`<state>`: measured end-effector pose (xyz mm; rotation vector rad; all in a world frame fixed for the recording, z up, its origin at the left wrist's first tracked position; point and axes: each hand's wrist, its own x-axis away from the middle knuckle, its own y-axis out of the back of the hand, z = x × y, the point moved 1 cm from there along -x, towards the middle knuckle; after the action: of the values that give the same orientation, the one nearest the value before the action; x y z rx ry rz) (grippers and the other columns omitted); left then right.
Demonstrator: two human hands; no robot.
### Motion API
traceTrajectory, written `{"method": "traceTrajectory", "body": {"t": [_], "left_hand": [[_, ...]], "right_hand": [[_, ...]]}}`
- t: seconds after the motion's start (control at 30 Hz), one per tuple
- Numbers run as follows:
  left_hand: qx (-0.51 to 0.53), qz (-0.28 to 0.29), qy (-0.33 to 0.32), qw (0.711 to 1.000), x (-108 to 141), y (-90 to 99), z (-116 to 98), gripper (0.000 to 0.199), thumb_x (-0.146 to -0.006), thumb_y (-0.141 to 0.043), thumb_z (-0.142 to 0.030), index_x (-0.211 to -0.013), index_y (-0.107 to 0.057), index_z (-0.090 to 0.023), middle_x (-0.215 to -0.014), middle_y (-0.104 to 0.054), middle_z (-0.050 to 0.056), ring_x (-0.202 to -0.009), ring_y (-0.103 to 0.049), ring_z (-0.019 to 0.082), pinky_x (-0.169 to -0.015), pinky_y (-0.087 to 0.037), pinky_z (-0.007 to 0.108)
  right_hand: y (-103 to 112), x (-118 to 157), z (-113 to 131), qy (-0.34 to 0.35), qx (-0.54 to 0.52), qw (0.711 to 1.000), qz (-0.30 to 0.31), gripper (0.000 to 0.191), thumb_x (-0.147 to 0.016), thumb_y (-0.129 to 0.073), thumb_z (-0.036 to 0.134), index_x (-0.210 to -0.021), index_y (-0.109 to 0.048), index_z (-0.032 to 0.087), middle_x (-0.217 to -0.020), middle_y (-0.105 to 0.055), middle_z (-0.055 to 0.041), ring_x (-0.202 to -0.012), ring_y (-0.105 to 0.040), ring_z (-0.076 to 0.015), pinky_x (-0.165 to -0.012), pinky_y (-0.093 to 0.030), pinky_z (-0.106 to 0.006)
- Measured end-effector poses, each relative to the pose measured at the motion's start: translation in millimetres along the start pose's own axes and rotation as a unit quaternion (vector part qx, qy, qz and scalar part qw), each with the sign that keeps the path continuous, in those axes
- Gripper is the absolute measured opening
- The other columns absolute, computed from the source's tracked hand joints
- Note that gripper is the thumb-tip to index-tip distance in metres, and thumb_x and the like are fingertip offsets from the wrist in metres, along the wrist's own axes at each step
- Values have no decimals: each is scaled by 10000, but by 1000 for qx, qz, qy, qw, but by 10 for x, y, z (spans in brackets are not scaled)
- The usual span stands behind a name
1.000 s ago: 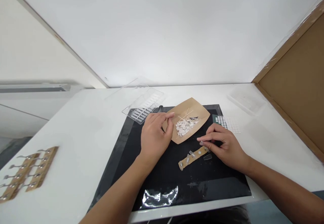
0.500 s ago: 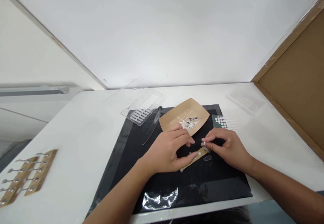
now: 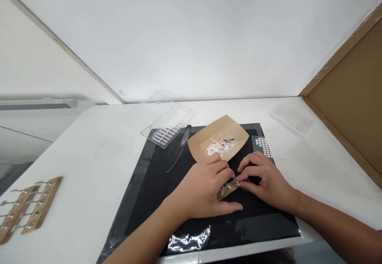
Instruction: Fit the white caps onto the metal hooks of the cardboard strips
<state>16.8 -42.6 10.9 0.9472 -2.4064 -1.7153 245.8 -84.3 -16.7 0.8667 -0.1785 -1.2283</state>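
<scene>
head view: my left hand (image 3: 205,186) steadies the wooden strip (image 3: 227,190) below the paper tray (image 3: 197,146) while my right hand (image 3: 264,178) pinches a tiny piece (image 3: 238,183) closed, needing fine alignment.

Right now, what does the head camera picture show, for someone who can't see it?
Two hands, left hand and right hand, meet over a small brown strip on a black mat. Behind sits a brown paper tray of white bits.

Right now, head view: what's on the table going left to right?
Wooden strips with metal clips → clear plastic case → left hand → right hand, both on a small wooden strip → white dot sheet → cardboard panel.
</scene>
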Motion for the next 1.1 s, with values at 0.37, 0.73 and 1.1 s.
{"method": "traceTrajectory", "body": {"t": [0.37, 0.73, 1.1], "left_hand": [[-73, 13, -9, 997, 22, -47, -32, 360, -870, -837, -486, -943, -678, -172, -865, -707, 45, -845, -611, 245, -628, -476, 344], [-92, 44, -7, 995, 34, -82, -46, 252, -903, -800, -386, -935, -676, -169, -820, -690, 47, -854, -613, 261, -615, -467, 340], [-53, 37, 3, 998, 26, -91, -62, 148, -965, -661, -279, -856, -652, -180, -810, -691, 41, -811, -600, 236, -630, -473, 348]], "right_hand": [[-35, 14, -38, 5, 56, 998, 40, 45, -962, -796, 242, -943, -803, 283, -1022, -670, -42, -992, -609, -240, -888, -485, -441], [33, 3, 0, 24, 90, 994, 65, 115, -990, -774, 343, -1059, -741, 257, -1038, -661, -64, -994, -601, -257, -863, -506, -438], [87, -11, -15, -26, -39, 992, 121, 628, -956, -763, 236, -1516, -485, 292, -1184, -708, -74, -1072, -678, -258, -978, -577, -449]]}}
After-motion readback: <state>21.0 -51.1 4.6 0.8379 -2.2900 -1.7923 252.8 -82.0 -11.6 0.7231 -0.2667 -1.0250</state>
